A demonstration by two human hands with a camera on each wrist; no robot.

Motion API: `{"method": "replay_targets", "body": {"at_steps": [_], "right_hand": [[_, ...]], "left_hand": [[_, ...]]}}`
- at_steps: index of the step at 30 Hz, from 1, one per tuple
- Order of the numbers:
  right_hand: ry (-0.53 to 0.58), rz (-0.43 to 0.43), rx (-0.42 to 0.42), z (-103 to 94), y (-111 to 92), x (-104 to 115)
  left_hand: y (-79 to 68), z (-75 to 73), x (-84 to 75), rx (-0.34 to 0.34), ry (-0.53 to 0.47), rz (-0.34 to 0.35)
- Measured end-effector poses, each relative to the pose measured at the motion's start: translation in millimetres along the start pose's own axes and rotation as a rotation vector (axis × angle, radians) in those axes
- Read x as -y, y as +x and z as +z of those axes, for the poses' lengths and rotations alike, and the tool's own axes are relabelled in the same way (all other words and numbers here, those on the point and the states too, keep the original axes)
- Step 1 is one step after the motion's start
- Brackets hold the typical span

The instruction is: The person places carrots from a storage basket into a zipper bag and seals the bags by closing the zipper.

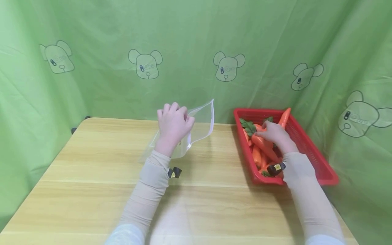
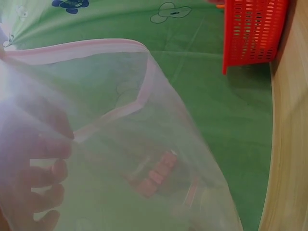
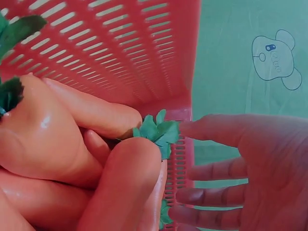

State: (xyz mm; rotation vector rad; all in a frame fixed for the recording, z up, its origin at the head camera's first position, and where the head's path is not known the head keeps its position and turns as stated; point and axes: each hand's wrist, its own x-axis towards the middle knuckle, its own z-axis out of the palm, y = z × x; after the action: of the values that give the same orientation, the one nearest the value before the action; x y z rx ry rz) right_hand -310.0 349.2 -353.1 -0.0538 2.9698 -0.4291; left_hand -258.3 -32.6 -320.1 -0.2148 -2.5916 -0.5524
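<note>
My left hand (image 1: 174, 124) grips a clear zip bag (image 1: 202, 127) with curled fingers near its mouth, above the wooden table. Its white-edged opening spreads out to the right. Seen from the left wrist, the see-through bag (image 2: 110, 168) fills much of the view, and a reddish patch (image 2: 156, 175) shows on or through it. My right hand (image 1: 277, 134) reaches into a red basket (image 1: 246, 154) of orange carrots (image 1: 265, 148). In the right wrist view its fingers (image 3: 219, 168) are fairly straight, with the thumb tip right by a carrot's green leaves (image 3: 159, 132).
The basket stands at the table's back right, with slotted walls (image 3: 120, 53). One carrot (image 1: 284, 117) leans up against its back rim. Green curtains (image 1: 183, 34) printed with bear heads hang behind and on both sides. Wooden tabletop (image 1: 101, 163) stretches left and in front.
</note>
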Motion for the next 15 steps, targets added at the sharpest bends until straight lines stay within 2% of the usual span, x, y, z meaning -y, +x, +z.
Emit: {"method": "replay_targets", "body": {"at_steps": [7,15], "right_hand": [[0.008,0.001,0.055,2.9,-0.1,1.9],[0.172,0.002,0.125,11.2,-8.0,0.7]], "left_hand": [[0.7,0.5,0.2,-0.005,-0.003,0.004],[0.1,0.9,1.2,-0.018,0.0,0.004]]}}
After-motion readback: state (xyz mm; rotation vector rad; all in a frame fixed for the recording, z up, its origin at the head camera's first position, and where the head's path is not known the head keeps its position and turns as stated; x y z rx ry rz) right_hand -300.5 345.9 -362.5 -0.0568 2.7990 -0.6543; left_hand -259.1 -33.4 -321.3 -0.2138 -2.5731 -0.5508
